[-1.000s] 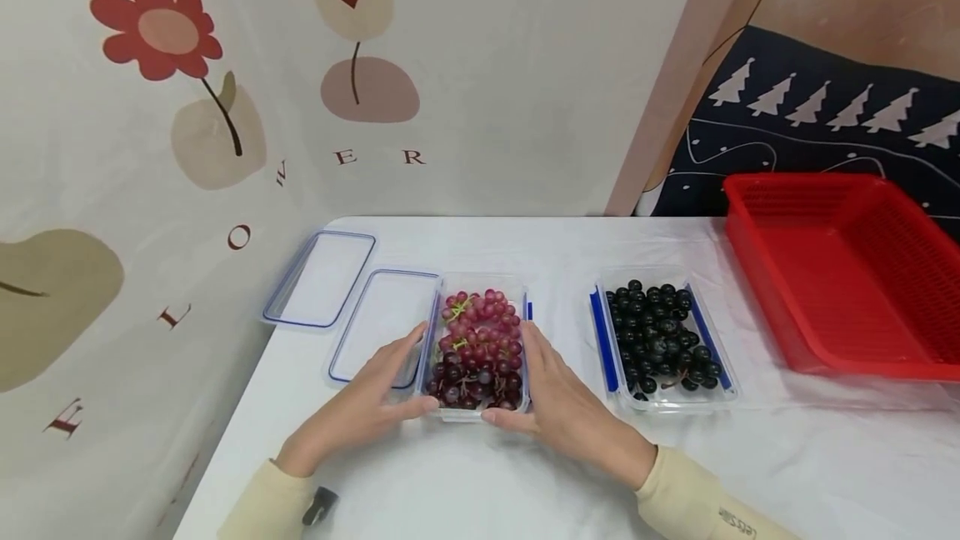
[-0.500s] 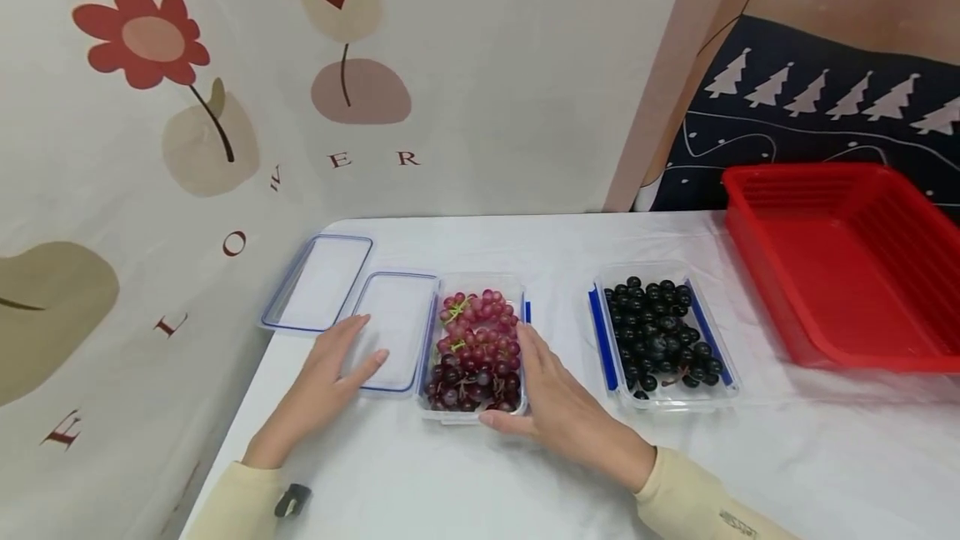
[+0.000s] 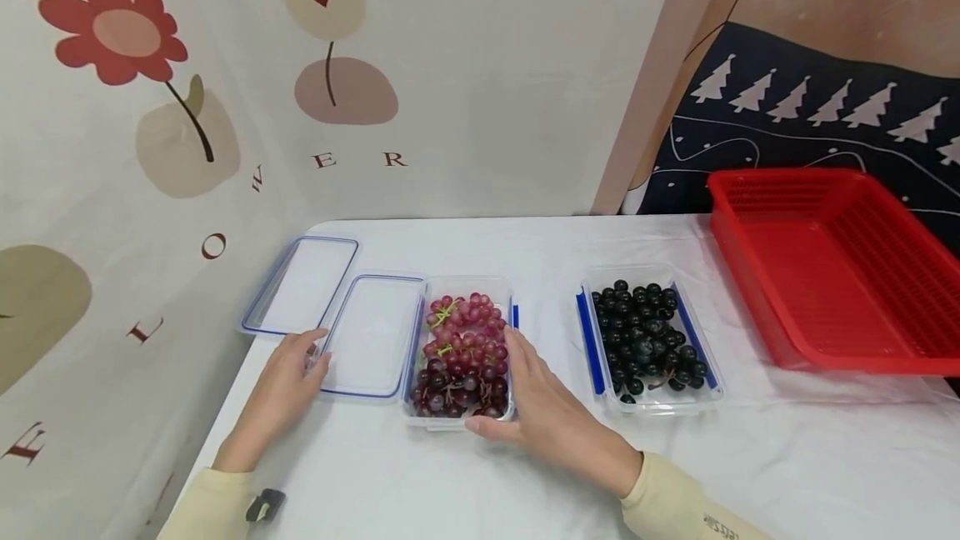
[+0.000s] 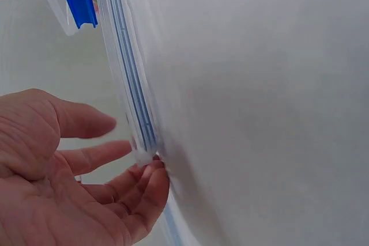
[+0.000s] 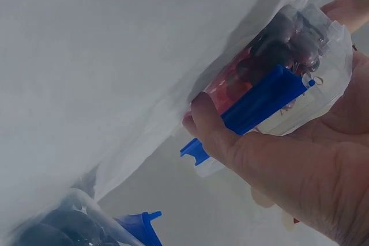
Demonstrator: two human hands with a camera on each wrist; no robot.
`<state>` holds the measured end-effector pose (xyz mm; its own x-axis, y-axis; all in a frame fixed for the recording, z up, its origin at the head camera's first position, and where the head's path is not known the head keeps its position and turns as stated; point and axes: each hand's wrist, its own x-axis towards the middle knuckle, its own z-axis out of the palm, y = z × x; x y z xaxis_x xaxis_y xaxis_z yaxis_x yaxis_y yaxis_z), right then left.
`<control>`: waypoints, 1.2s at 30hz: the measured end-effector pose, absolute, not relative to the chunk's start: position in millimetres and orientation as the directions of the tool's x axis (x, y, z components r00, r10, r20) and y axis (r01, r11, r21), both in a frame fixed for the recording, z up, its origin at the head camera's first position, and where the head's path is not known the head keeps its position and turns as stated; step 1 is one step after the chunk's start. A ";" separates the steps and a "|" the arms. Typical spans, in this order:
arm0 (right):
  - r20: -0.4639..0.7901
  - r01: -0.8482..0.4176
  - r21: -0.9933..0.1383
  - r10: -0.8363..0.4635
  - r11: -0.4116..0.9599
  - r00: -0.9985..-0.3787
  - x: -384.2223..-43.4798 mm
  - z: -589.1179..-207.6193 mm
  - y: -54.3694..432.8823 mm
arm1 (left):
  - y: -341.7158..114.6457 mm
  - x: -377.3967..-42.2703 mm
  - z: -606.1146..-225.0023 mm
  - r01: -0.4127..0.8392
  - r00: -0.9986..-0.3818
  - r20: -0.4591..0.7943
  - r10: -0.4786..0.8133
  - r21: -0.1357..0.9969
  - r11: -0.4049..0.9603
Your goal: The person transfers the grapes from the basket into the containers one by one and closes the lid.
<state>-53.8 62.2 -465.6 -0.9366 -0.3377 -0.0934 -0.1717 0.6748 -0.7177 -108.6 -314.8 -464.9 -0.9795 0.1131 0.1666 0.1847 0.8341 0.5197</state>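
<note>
In the head view, a clear container (image 3: 457, 425) holds bunches of red grapes (image 3: 465, 327) and dark purple grapes (image 3: 453, 390). My right hand (image 3: 551, 407) rests along its right side, thumb at the front edge. The right wrist view has those fingers beside the blue latch (image 5: 259, 105). To the left of the container lies a clear lid with a blue seal (image 3: 371, 336). My left hand (image 3: 277, 394) is at this lid's left edge. In the left wrist view, its fingertips touch the lid's edge (image 4: 135, 90), with the thumb apart.
A second blue-rimmed lid (image 3: 303, 286) lies at the back left. On the right stands another clear container (image 3: 663, 408) with black grapes (image 3: 648, 336). A red plastic basket (image 3: 825, 273) is at the far right, near the patterned wall cloth.
My left hand has left the grape container and moved left to the far edge of the lid beside it. My right hand stays against the container. The head view has shifted slightly.
</note>
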 end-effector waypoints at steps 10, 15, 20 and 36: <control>-0.100 -0.175 -0.719 -0.349 0.672 -0.932 -53.5 -465.9 64.3 | -329.3 -121.7 -471.5 0.169 -0.986 0.099 0.137 0.559 0.812; -0.103 -0.173 -0.724 -0.352 0.668 -0.930 -53.2 -465.2 64.8 | -330.5 -122.5 -466.5 0.115 -0.991 0.009 0.137 0.600 0.792; -0.093 -0.179 -0.732 -0.357 0.658 -0.929 -52.8 -465.4 65.4 | -332.1 -120.5 -460.3 0.074 -0.988 -0.056 0.146 0.657 0.750; -0.078 -0.182 -0.734 -0.347 0.655 -0.935 -51.2 -464.7 67.1 | -342.5 -111.0 -458.8 0.104 -0.994 0.063 0.090 0.804 0.585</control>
